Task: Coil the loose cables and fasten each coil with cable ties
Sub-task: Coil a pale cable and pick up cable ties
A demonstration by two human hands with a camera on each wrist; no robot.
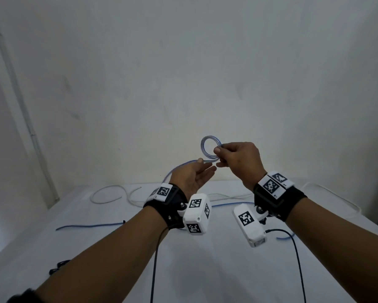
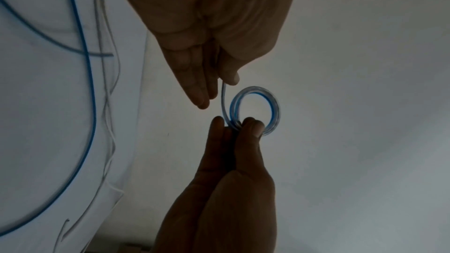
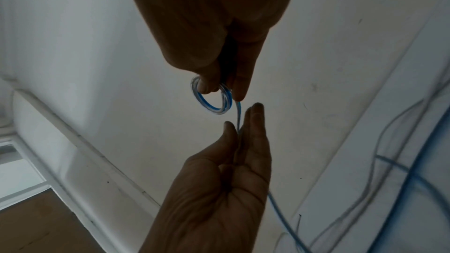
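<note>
Black cable ties: small dark items at the near left edge of the white table; detail too small to confirm.

Blue cable: loose length across the table, rising off it to the left hand.

White cable: loose loops at the table's far edge, apart from both hands.

Left hand: raised above the table, palm up, fingers nearly straight. The blue cable's straight run passes between thumb and fingers; the wrist views show it lying along the fingers in a light hold.

Right hand: raised just beside the left, fingers curled. Thumb and fingertips pinch the coil at its rim.

Coil: small ring of about 2 turns of the blue cable, held upright in the air above the left fingertips.

Wall: plain, pale, behind the table.
</note>
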